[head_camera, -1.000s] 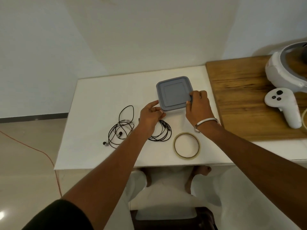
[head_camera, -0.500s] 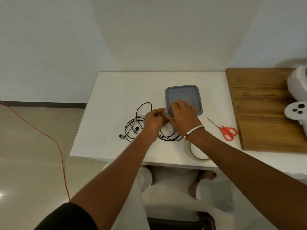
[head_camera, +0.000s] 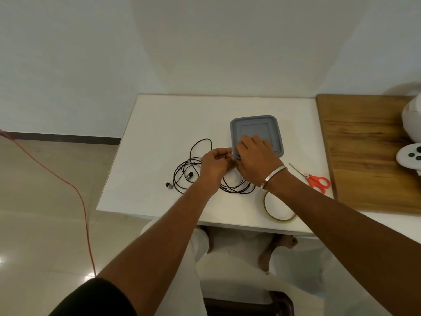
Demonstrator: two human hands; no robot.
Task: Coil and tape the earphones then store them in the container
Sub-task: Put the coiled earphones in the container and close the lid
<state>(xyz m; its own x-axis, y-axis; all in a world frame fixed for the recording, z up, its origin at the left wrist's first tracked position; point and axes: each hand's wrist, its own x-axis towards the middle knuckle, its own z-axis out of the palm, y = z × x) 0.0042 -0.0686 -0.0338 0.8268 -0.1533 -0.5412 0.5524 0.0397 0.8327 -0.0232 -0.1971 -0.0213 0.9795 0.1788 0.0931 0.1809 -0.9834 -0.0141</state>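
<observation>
Both hands meet at the near-left corner of the grey square container (head_camera: 257,131), lid on: left hand (head_camera: 215,164) fingers curled and pinching at that corner, right hand (head_camera: 254,161) fingers together over the lid, hiding what they grip. Thin black earphones (head_camera: 189,172) lie loose left of the container; a clear tape ring (head_camera: 279,207) sits near of it, red scissors (head_camera: 315,181) to its right. All lie on a smooth white table (head_camera: 159,133) with a wood board (head_camera: 369,156) right of the container.

Table (head_camera: 159,124) far-left bare; earphones (head_camera: 191,172), tape roll (head_camera: 279,207), scissors (head_camera: 317,182) clutter front.
</observation>
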